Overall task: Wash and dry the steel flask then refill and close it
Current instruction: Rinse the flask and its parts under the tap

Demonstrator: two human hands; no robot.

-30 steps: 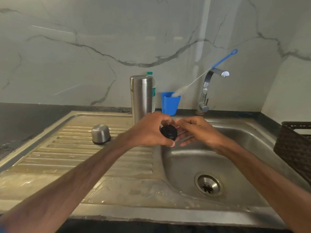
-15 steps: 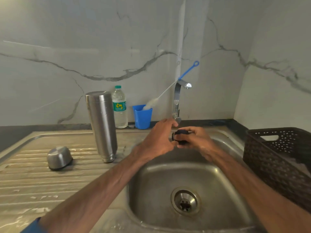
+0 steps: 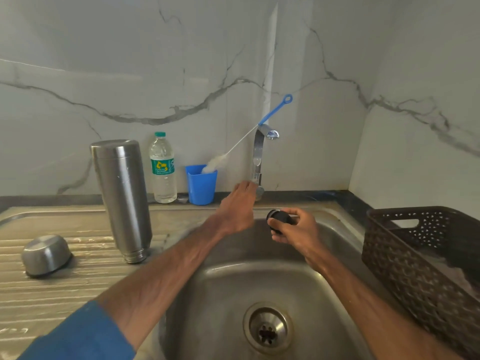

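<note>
The steel flask (image 3: 122,198) stands upside down on the drainboard, left of the basin. Its steel cup lid (image 3: 46,254) lies mouth down further left. My right hand (image 3: 296,228) grips the black inner stopper (image 3: 279,219) over the back of the sink basin (image 3: 233,294). My left hand (image 3: 237,206) stretches towards the base of the tap (image 3: 258,159), fingertips at its lever; whether they grip it is hidden.
A water bottle (image 3: 162,168) and a blue cup (image 3: 201,184) holding a bottle brush (image 3: 249,137) stand at the back wall. A dark perforated basket (image 3: 420,255) sits right of the basin. The drain (image 3: 267,329) is at the front of the basin.
My left hand let go of the stopper and moved back to the tap's base. The right hand keeps the stopper and shifted slightly right. The camera view swung right and closer.
</note>
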